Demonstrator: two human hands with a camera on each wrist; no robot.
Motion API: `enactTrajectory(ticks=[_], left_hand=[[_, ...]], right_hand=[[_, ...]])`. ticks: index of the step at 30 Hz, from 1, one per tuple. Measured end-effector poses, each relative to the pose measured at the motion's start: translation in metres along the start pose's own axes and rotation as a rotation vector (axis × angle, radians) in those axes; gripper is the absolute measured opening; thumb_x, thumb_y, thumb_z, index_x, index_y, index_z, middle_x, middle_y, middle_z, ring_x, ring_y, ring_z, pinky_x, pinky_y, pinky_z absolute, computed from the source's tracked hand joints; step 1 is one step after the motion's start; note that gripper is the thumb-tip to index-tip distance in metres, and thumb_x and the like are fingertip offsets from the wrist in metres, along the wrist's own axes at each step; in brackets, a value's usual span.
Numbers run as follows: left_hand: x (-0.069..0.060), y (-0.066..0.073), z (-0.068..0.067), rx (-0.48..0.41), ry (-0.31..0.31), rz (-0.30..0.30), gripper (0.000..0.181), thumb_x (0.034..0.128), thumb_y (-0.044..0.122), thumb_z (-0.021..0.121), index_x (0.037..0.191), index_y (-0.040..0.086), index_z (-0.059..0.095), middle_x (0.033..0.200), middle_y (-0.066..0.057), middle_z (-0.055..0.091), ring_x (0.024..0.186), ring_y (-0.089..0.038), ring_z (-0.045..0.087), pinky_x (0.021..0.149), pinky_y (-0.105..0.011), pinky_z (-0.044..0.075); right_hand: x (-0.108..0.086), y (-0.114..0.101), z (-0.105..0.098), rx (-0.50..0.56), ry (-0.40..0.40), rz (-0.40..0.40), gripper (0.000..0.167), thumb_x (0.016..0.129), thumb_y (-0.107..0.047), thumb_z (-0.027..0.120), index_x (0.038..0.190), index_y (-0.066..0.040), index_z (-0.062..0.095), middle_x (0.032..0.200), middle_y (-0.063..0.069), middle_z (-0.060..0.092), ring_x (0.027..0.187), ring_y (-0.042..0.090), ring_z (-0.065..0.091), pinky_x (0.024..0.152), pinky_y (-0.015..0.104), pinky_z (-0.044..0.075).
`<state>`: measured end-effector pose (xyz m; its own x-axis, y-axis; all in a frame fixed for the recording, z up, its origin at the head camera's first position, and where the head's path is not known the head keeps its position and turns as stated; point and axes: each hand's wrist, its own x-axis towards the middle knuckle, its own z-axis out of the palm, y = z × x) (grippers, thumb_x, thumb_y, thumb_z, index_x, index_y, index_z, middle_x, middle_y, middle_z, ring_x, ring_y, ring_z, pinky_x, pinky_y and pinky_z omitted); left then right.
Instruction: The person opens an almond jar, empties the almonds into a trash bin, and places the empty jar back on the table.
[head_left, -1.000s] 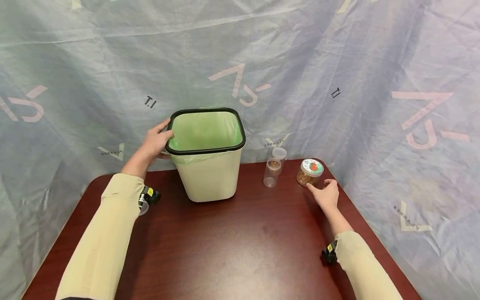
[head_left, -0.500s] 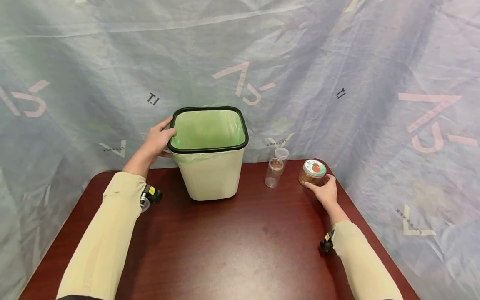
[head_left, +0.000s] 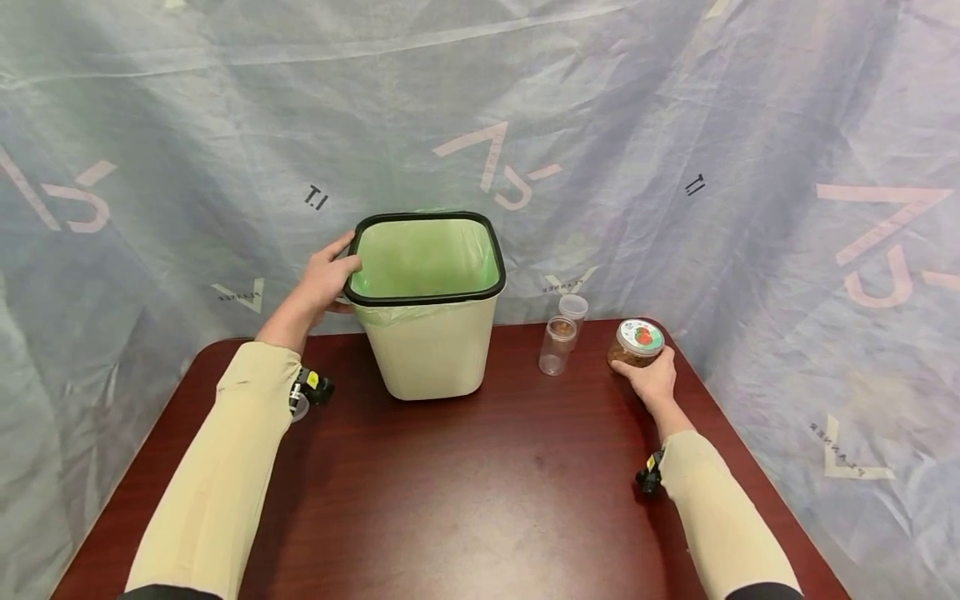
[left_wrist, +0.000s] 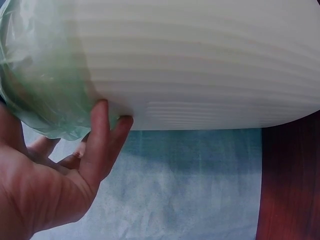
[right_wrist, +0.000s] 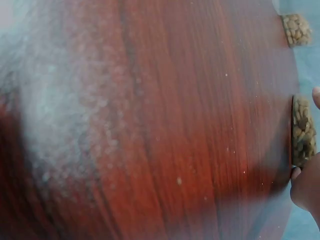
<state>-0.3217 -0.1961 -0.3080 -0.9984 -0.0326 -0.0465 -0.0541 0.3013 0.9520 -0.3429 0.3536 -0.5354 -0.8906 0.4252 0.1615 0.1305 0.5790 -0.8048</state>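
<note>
A cream trash bin (head_left: 431, 358) with a black rim and a green liner bag stands on the table. My left hand (head_left: 326, 279) grips its left rim, thumb over the top edge. In the left wrist view, fingers of my left hand (left_wrist: 55, 185) lie against the bin's ribbed side (left_wrist: 190, 75). At the table's back right corner, my right hand (head_left: 654, 377) holds a round clear jar (head_left: 637, 340), its lid printed with red fruit. The right wrist view has the jar's brown, nut-like contents (right_wrist: 302, 132) at its right edge, beside part of my right hand (right_wrist: 307, 187).
Between bin and jar stands a slim clear jar (head_left: 553, 357), with a lidded one (head_left: 573, 307) just behind it. A clear round object (head_left: 300, 408) is partly hidden by my left wrist. A grey printed curtain (head_left: 600, 150) hangs behind the dark red table (head_left: 480, 483).
My right hand has moved forward to the round jar, and its thumb and fingers have closed around it. My left hand stays on the bin's rim. The head view has shifted slightly.
</note>
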Motion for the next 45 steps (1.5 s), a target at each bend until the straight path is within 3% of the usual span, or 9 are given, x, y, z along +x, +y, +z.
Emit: enactTrajectory(ticks=[25,34,36,38,41,43,45], left_hand=[[0.0,-0.002,0.006,-0.016,-0.013,-0.006,0.071,0.0907,0.02,0.048,0.155,0.035,0.022,0.153,-0.017,0.027,0.063,-0.012,0.057,0.066,-0.045,0.057],[0.004,0.003,0.006,0.007,-0.034,0.003,0.071,0.0923,0.021,0.046,0.156,0.035,0.019,0.152,-0.015,0.03,0.058,-0.013,0.058,0.065,-0.042,0.057],[0.005,0.004,0.006,0.026,-0.045,0.003,0.07,0.0934,0.023,0.046,0.156,0.036,0.017,0.141,-0.018,0.042,0.057,-0.013,0.057,0.066,-0.041,0.057],[0.007,0.004,0.006,0.041,-0.061,-0.002,0.069,0.0946,0.025,0.046,0.156,0.036,0.015,0.12,-0.019,0.053,0.055,-0.013,0.056,0.067,-0.041,0.057],[0.009,0.003,0.004,0.041,-0.085,-0.02,0.069,0.0966,0.026,0.046,0.156,0.036,0.013,0.104,-0.016,0.052,0.055,-0.012,0.055,0.07,-0.041,0.057],[0.01,0.002,0.002,0.037,-0.102,-0.025,0.069,0.0979,0.028,0.046,0.156,0.036,0.01,0.122,-0.02,0.049,0.06,-0.013,0.056,0.073,-0.042,0.056],[0.01,0.001,0.0,0.038,-0.108,-0.025,0.069,0.0993,0.032,0.046,0.156,0.037,0.008,0.147,-0.018,0.032,0.065,-0.017,0.055,0.076,-0.043,0.056]], right_hand=[[-0.005,0.009,-0.004,0.022,0.01,0.053,0.104,0.068,-0.04,0.088,0.147,-0.006,0.029,0.139,0.019,0.044,0.13,0.034,0.04,0.107,0.049,0.033],[-0.004,-0.003,-0.01,0.064,0.041,-0.022,0.103,0.067,-0.039,0.089,0.147,-0.008,0.032,0.138,0.016,0.046,0.129,0.031,0.042,0.106,0.046,0.035],[-0.004,-0.006,-0.013,0.063,0.044,-0.034,0.104,0.067,-0.04,0.089,0.148,-0.009,0.031,0.139,0.015,0.046,0.13,0.031,0.041,0.106,0.046,0.035],[-0.007,-0.009,-0.015,0.069,0.045,-0.046,0.104,0.067,-0.04,0.089,0.148,-0.009,0.031,0.139,0.015,0.045,0.129,0.031,0.041,0.105,0.047,0.035],[-0.011,-0.016,-0.018,0.087,0.043,-0.072,0.103,0.066,-0.04,0.09,0.145,-0.008,0.032,0.137,0.015,0.045,0.128,0.031,0.042,0.104,0.048,0.035],[-0.012,-0.023,-0.02,0.103,0.045,-0.105,0.102,0.065,-0.039,0.09,0.143,-0.007,0.033,0.135,0.015,0.046,0.126,0.031,0.043,0.103,0.049,0.036],[-0.013,-0.03,-0.021,0.114,0.052,-0.143,0.1,0.065,-0.039,0.09,0.142,-0.007,0.035,0.133,0.015,0.046,0.124,0.031,0.044,0.102,0.049,0.037]])
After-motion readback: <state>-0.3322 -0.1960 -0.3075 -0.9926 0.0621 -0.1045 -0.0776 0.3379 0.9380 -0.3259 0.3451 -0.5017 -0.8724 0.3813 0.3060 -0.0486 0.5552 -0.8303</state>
